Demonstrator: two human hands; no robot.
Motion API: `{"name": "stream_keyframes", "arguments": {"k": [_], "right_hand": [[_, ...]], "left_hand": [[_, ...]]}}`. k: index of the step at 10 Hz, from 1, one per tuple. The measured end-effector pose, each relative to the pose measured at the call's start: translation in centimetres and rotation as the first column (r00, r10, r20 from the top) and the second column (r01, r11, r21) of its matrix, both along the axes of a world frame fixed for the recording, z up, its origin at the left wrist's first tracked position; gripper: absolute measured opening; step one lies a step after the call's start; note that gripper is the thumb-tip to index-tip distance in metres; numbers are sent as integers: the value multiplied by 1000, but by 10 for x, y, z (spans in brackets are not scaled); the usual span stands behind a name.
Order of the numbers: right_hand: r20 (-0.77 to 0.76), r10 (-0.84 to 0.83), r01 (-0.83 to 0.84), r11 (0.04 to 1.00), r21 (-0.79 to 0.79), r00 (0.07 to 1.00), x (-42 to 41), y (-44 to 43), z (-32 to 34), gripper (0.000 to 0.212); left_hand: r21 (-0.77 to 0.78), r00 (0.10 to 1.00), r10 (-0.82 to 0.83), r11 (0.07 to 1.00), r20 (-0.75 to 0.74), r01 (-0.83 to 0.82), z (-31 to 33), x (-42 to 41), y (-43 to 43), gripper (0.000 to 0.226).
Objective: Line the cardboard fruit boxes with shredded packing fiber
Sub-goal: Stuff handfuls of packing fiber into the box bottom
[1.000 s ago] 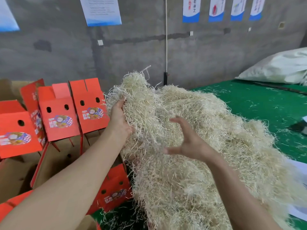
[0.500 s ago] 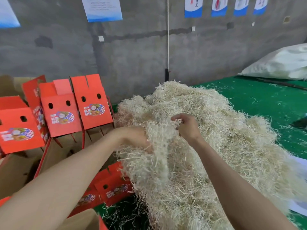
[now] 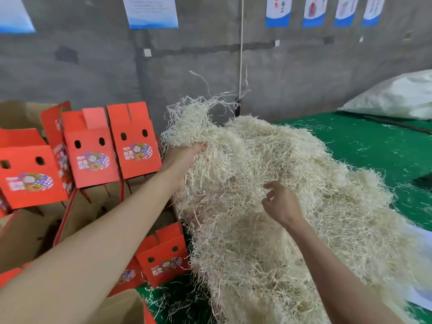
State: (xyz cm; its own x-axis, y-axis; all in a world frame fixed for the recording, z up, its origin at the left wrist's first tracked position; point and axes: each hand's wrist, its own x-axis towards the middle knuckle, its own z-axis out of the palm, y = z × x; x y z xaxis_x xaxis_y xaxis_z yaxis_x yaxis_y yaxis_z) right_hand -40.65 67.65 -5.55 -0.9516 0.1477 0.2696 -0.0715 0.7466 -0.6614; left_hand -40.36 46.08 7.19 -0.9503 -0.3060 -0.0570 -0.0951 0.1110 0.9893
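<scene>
A big heap of pale shredded packing fiber [image 3: 292, 206] lies on the green table [image 3: 378, 146]. My left hand [image 3: 184, 162] grips a tuft of fiber at the heap's upper left edge and holds it raised, strands sticking up above it. My right hand [image 3: 281, 202] hovers just over the middle of the heap with fingers loosely curled and nothing in them. Red cardboard fruit boxes [image 3: 91, 150] stand open in a row to the left, flaps up. A further red box [image 3: 163, 258] sits lower, against the heap's near left side.
Brown cardboard [image 3: 30, 235] lies under and around the red boxes. A white sack [image 3: 397, 97] rests at the table's far right by the grey wall. Loose fiber strands are scattered on the green surface. White paper [image 3: 420, 298] peeks out at the heap's right edge.
My left hand has risen up and away, lifting a tuft of fiber from the heap. My right hand has let go of the fiber, dropped lower and loosened its fingers.
</scene>
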Motion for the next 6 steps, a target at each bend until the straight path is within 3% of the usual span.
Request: {"name": "stream_keyframes", "arguments": {"k": [1,2,3,4,5,6], "right_hand": [[-311,8,-80,972,-219,950,7,-25,60,49],[-307,377,-484,606,-631,874,32,-66,107,70],[-226,644,-559,374,-740,731,60,-105,130,93],[-25,806,-537,370,-758,592,88,-141,129,129],[307,887,-544,456,-705,346,118,-180,108,94],[341,882,-425,459,-780,326,142,-215,76,67]], "left_hand": [[-2,998,-44,999,35,44,2,20,-14,73],[-16,997,-83,996,-1,83,9,45,-37,55],[-45,996,-72,997,-60,70,13,74,-71,51],[-116,992,1,993,-123,-15,12,109,-111,31],[-305,996,84,948,-44,-93,-18,138,-170,21],[-474,970,71,879,232,50,-64,161,-220,36]]}}
